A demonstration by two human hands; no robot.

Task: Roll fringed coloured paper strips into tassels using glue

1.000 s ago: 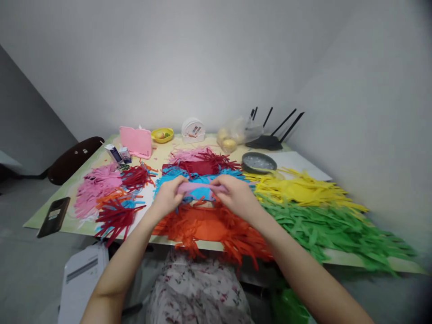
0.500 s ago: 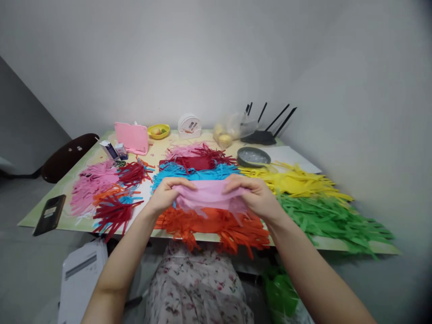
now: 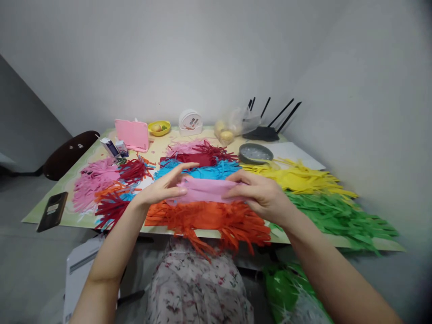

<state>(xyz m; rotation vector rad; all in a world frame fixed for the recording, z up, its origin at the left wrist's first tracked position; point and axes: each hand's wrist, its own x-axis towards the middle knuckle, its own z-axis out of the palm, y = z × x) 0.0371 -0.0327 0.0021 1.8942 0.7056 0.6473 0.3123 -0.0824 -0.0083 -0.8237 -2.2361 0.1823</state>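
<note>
Between my hands is a folded strip of pink tissue paper [image 3: 205,190], held just above the table. My right hand [image 3: 265,194] pinches its right end between thumb and fingers. At the left end, my left hand [image 3: 160,186] has its thumb and index finger spread apart, the thumb close against the paper; its other fingers are partly hidden. Orange fringed paper [image 3: 205,218] lies below, hanging over the front table edge. Blue fringed paper [image 3: 216,170] and dark red fringed paper [image 3: 194,159] lie behind the strip.
Yellow [image 3: 300,177] and green fringed paper [image 3: 337,220] spread to the right. Small fringed bundles [image 3: 97,180] and a phone [image 3: 52,211] lie left. Farther back are a pink tablet case [image 3: 131,135], a yellow bowl [image 3: 159,128], a grey dish [image 3: 255,154] and a router [image 3: 261,133].
My left hand's thumb and index finger have parted from their pinch on the pink strip. The strip now looks narrower and flatter, and my right hand still grips it.
</note>
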